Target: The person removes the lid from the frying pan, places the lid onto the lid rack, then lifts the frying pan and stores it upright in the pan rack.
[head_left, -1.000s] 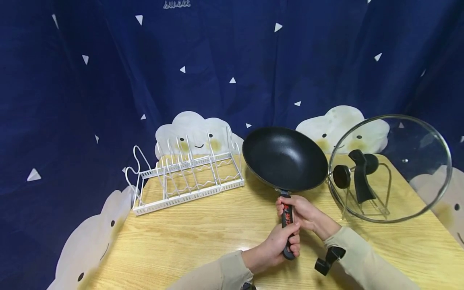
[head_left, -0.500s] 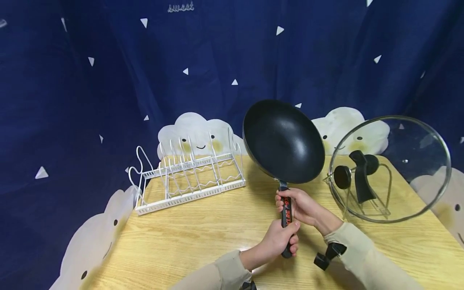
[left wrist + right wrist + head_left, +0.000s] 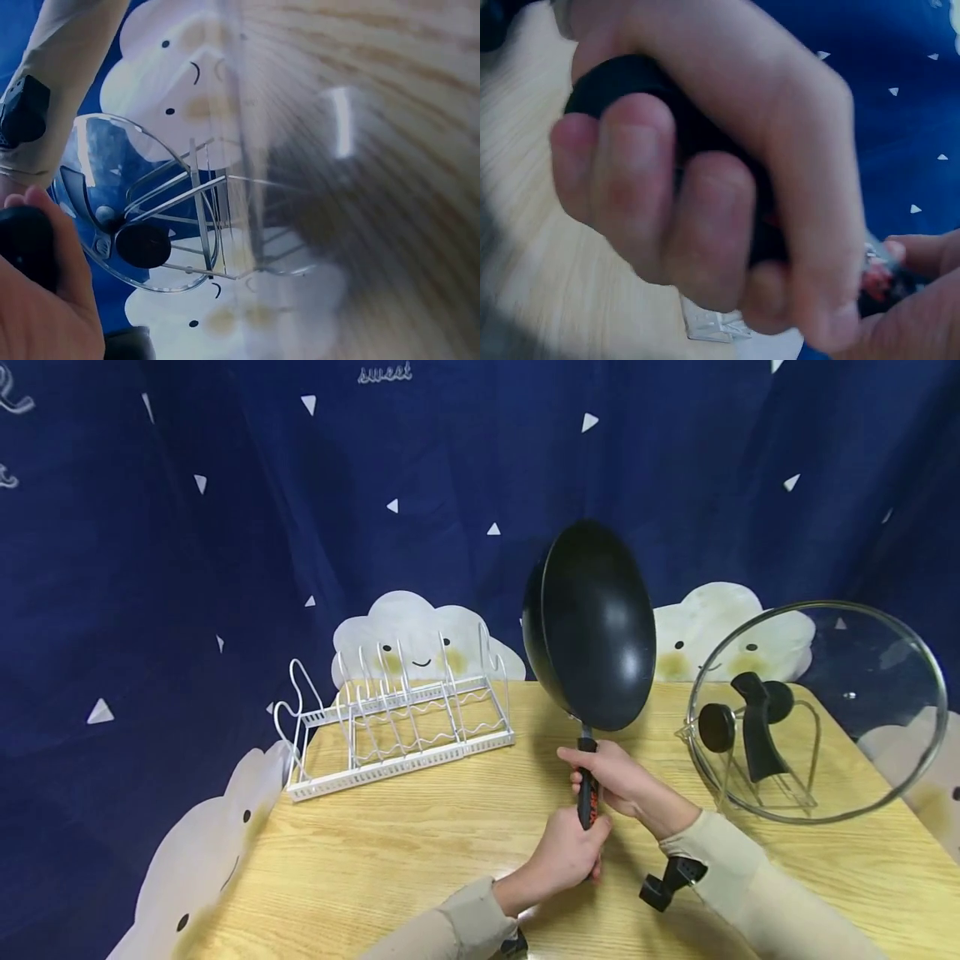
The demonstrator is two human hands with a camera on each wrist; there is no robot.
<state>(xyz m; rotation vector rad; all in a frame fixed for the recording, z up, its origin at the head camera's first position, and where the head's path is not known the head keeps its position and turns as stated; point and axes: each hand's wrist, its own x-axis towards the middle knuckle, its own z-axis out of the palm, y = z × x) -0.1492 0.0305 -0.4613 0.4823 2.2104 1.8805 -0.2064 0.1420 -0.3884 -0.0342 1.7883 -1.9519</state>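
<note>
Your hands both grip the pan's handle [image 3: 587,787]: left hand [image 3: 564,858] low, right hand [image 3: 611,777] higher. The black pan [image 3: 592,627] has swung up from nearly flat and now stands almost on edge above the worktop [image 3: 420,852], near the white rack [image 3: 397,727]. Both wrist views are blurry, and the right one shows only fingers.

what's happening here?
A person holds a black wok by its handle with both hands: the right hand grips higher up, the left hand lower down. The wok is tipped nearly on edge above the wooden table, between a white wire rack and a glass lid propped on a stand.
</note>
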